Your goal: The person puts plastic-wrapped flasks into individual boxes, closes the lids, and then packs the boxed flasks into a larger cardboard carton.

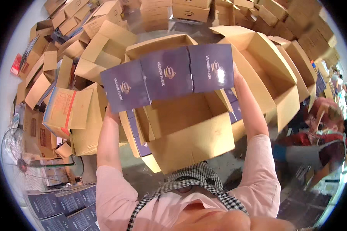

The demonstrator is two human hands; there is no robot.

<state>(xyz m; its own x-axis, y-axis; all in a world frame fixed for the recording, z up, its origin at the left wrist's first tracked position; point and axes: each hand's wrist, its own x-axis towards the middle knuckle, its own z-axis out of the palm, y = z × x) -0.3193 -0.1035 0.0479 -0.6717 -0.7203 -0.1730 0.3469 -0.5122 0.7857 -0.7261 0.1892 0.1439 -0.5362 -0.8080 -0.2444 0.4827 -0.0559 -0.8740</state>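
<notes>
A row of three dark blue boxes point(167, 73) with pale printing hangs level between my hands, pressed together end to end. My left hand point(112, 111) grips the left end, mostly hidden behind the boxes. At the right end, my right hand point(237, 75) is closed against the side, with its fingers largely out of sight. Right below the row is an open cardboard carton point(192, 144), its near flap folded out toward me and its brown inside showing. More dark blue boxes point(136, 129) show along the carton's left side, and others point(234, 104) at its right.
Open cartons stand close by on the right point(270, 69) and left point(73, 109). More cardboard boxes point(191, 11) pile up behind. A standing fan point(21, 165) is at the left, above stacked dark blue boxes point(67, 204). Another person point(316, 142) works at the right.
</notes>
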